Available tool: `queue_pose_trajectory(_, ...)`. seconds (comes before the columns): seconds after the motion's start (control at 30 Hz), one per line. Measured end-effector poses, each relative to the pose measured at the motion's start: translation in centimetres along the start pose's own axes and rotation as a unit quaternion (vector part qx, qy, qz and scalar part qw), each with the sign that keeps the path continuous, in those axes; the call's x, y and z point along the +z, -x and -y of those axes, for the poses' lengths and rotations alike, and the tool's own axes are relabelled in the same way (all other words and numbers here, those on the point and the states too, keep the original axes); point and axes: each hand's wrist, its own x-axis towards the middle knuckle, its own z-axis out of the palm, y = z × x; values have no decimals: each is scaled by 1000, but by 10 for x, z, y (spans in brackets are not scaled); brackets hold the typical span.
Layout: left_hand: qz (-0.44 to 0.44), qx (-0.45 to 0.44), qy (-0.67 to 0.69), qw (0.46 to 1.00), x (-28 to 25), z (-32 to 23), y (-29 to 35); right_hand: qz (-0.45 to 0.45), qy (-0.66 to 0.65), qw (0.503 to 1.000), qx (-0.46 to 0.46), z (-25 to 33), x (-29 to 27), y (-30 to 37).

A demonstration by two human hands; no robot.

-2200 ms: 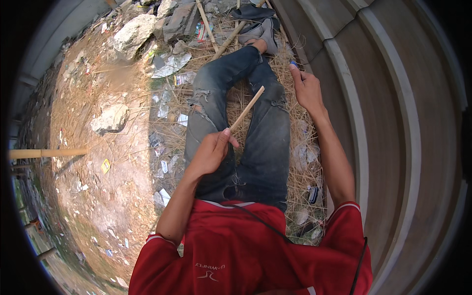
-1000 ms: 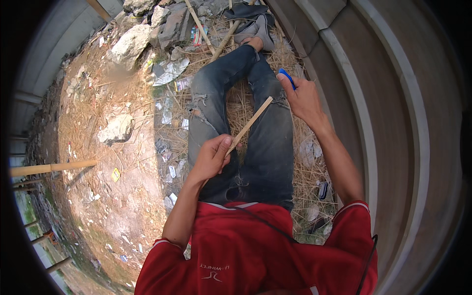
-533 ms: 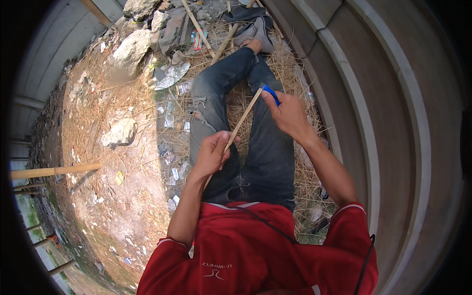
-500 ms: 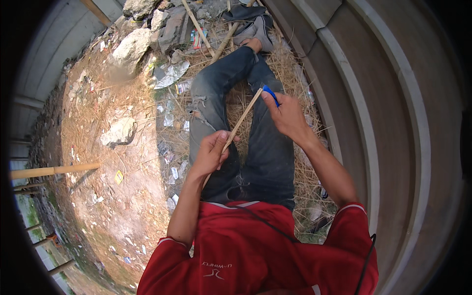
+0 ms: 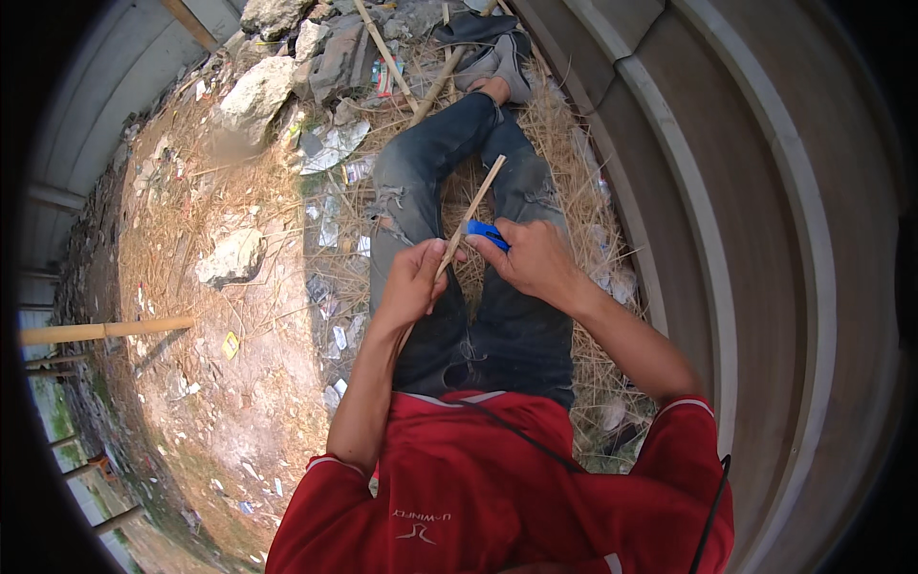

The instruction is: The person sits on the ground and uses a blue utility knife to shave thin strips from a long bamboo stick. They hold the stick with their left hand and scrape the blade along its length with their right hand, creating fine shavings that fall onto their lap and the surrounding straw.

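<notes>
Presently, the left hand (image 5: 413,279) is closed on the wooden stick (image 5: 486,186) over the jeans (image 5: 524,182), the right hand (image 5: 537,258) firmly around the blue tool (image 5: 489,233) beside it; strokes should run tipward, clear of fingers.

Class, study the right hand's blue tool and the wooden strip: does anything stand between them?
Nothing visible does. The blue tool, held in the right hand, sits right beside the wooden strip; the left hand holds the strip just nearer the body. Whether tool and strip touch is too small to tell.
</notes>
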Motion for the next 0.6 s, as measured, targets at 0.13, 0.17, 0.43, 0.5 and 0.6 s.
queue_pose_trajectory(0.13, -14, 15, 1, 1000, -5, 4, -8, 9, 4, 1000, -4, 1, 2, -8)
queue_pose_trajectory(0.17, -10, 9, 4, 1000, -8, 4, -7, 15, 12, 1000, -7, 3, 4, -8)
queue_pose_trajectory(0.43, 11, -20, 45, 999, -9, 10, 7, -7, 22, 997, 70, -8, -35, -33)
queue_pose_trajectory(0.5, 14, -13, 47, 999, -14, 6, -3, -7, 5, 1000, -27, 1, -8, -8)
queue_pose_trajectory(0.6, 9, 4, 45, 999, -9, -3, -8, -39, -8, 999, -11, -3, -17, -21)
